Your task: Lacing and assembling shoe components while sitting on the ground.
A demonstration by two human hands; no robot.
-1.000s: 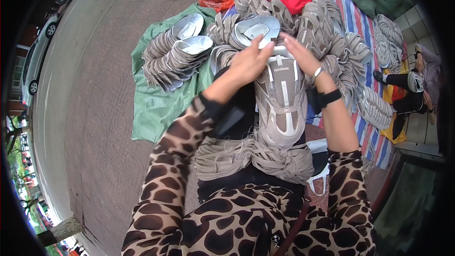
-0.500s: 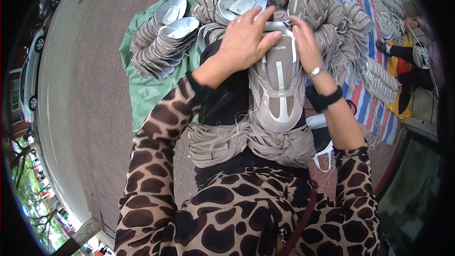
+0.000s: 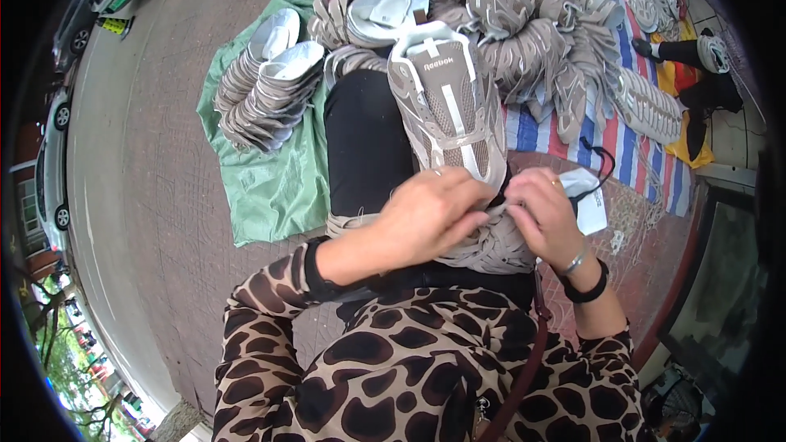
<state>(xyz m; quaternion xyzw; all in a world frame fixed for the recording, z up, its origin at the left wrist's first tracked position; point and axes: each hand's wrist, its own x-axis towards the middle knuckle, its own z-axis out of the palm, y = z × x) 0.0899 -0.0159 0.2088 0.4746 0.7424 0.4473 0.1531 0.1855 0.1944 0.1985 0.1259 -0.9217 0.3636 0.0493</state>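
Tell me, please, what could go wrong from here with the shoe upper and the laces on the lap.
The shoe upper lies on the lap with the left hand and right hand both near its toe end, so it might slide if nudged. The laces lie heaped in overlapping loops under the hands, so pulling on one could perhaps snag or drag others along.

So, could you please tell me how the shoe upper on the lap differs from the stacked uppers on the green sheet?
The lap upper lies singly, while the stacked uppers are nested in two rows on the green sheet. The lap upper shows its tongue face-up; the stacked uppers show mainly overlapping edges, with pale linings at the far end. Both are grey-brown.
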